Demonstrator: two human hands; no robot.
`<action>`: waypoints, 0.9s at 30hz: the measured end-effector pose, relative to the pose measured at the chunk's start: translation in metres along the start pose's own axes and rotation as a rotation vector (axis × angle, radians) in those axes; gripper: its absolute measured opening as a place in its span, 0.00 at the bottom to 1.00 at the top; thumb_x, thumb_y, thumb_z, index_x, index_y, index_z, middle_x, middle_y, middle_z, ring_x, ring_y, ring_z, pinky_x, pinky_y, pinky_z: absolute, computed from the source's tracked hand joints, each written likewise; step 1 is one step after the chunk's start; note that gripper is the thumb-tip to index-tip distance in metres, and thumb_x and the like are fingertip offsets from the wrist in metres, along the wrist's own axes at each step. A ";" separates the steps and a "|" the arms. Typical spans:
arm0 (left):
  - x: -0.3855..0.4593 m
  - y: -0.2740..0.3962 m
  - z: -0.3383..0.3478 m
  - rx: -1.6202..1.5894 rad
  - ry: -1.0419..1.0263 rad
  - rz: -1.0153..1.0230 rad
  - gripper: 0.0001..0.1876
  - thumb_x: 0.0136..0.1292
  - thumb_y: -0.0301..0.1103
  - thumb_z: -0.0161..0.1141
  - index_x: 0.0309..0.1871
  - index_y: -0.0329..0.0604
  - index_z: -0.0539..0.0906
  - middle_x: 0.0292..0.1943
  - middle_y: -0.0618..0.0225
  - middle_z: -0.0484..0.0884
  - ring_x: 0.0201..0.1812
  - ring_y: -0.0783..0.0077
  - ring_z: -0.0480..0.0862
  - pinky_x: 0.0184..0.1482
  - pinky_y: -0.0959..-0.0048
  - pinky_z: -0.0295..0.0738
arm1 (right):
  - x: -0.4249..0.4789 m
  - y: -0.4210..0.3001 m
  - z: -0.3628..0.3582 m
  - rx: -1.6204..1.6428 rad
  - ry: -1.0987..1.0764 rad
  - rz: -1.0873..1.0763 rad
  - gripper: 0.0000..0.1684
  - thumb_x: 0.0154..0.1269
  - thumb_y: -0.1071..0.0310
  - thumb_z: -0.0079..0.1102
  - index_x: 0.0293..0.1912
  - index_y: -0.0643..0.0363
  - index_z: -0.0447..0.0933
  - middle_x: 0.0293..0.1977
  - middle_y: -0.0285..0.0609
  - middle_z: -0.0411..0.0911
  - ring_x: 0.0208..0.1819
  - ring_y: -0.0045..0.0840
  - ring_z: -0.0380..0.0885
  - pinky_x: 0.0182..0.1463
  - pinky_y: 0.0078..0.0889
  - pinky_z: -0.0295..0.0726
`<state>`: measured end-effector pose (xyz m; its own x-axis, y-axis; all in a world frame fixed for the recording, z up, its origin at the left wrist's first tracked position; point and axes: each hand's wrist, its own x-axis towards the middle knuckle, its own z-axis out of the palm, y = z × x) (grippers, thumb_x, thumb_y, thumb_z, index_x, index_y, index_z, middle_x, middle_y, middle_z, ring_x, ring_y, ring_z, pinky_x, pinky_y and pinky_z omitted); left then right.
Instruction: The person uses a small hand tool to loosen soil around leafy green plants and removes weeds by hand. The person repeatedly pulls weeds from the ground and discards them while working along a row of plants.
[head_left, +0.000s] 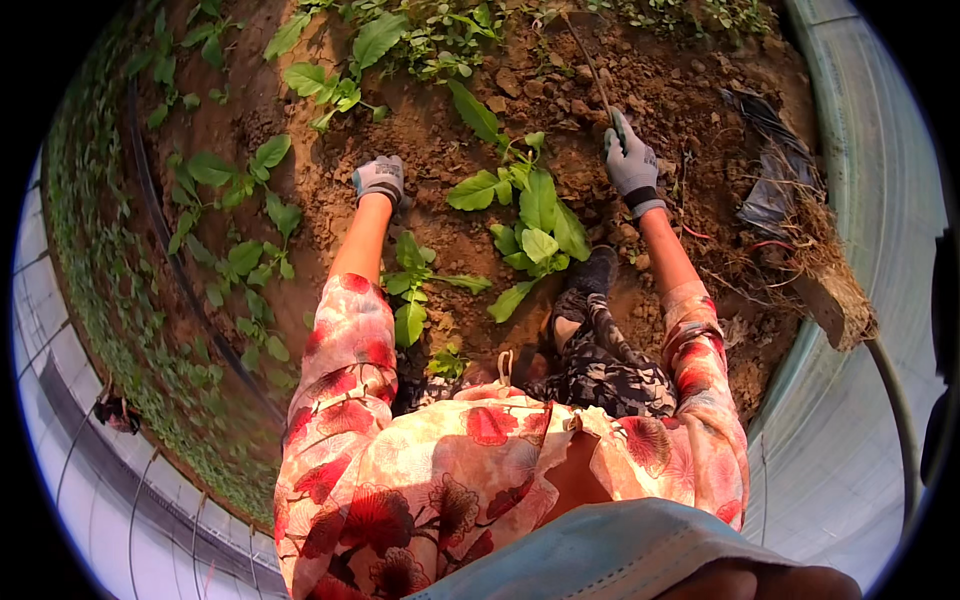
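Observation:
My left hand (380, 178), in a grey knit work glove, is low over the brown soil with its fingers curled in; the palm is hidden. In a matching glove, my right hand (630, 157) grips a thin rod-like handle (590, 64) that slants up and away over loose clods. The far end of the handle is too small to make out. Between my hands grow broad-leaved green plants (538, 210). A smaller leafy plant (410, 281) stands just below my left hand.
A black drip hose (161, 217) runs along the left among more seedlings (244, 184). Low weeds (442, 37) cover the far soil. On the right are torn black plastic sheeting (776, 187), dry roots (814, 232), a block (832, 300) and the greenhouse film wall (870, 165). My shoe (592, 270) is beside the plants.

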<state>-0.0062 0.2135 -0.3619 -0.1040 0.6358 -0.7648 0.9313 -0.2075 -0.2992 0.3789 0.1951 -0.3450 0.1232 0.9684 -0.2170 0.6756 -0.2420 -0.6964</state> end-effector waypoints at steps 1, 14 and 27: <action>0.001 0.000 -0.002 0.002 0.007 0.007 0.13 0.61 0.36 0.60 0.49 0.46 0.81 0.41 0.63 0.84 0.40 0.64 0.85 0.33 0.65 0.79 | -0.004 0.003 0.006 0.037 -0.006 -0.002 0.26 0.67 0.62 0.48 0.65 0.46 0.65 0.41 0.51 0.80 0.40 0.41 0.80 0.41 0.38 0.77; 0.004 -0.004 0.002 -0.024 -0.041 -0.003 0.23 0.54 0.45 0.69 0.51 0.47 0.80 0.41 0.63 0.84 0.41 0.63 0.85 0.37 0.63 0.79 | -0.006 -0.019 0.055 -0.130 -0.039 0.023 0.26 0.66 0.59 0.47 0.64 0.44 0.66 0.34 0.50 0.80 0.35 0.44 0.79 0.38 0.44 0.76; -0.001 0.000 -0.006 -0.010 -0.014 0.019 0.24 0.53 0.46 0.69 0.52 0.47 0.79 0.40 0.64 0.84 0.41 0.62 0.85 0.35 0.62 0.78 | -0.044 -0.004 0.046 -0.076 -0.072 0.026 0.27 0.67 0.60 0.47 0.66 0.39 0.63 0.37 0.48 0.79 0.37 0.42 0.79 0.39 0.41 0.77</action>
<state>-0.0040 0.2170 -0.3581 -0.0908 0.6211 -0.7785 0.9367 -0.2122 -0.2786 0.3374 0.1504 -0.3639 0.0906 0.9544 -0.2844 0.7263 -0.2588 -0.6368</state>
